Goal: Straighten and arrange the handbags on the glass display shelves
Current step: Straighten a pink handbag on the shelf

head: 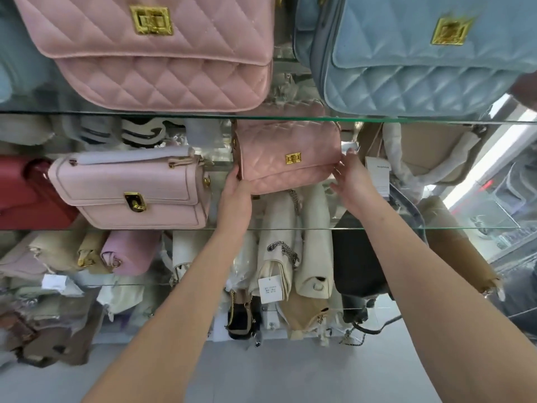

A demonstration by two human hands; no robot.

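Observation:
A small pink quilted handbag point(286, 157) with a gold clasp sits at the back of the middle glass shelf point(377, 228). My left hand point(236, 189) grips its lower left corner. My right hand point(350, 175) touches its right end with fingers spread. To the left on the same shelf stands a pale pink smooth handbag point(130, 189) with a gold lock. On the upper glass shelf point(174, 114) stand a large pink quilted bag point(157, 50) and a large light blue quilted bag point(421, 53).
A red bag point(20, 190) stands at the far left of the middle shelf, a beige wrapped bag point(427, 149) at its right. Lower shelves hold several cream, lilac, tan and black bags point(290, 257) with a price tag. Grey floor lies below.

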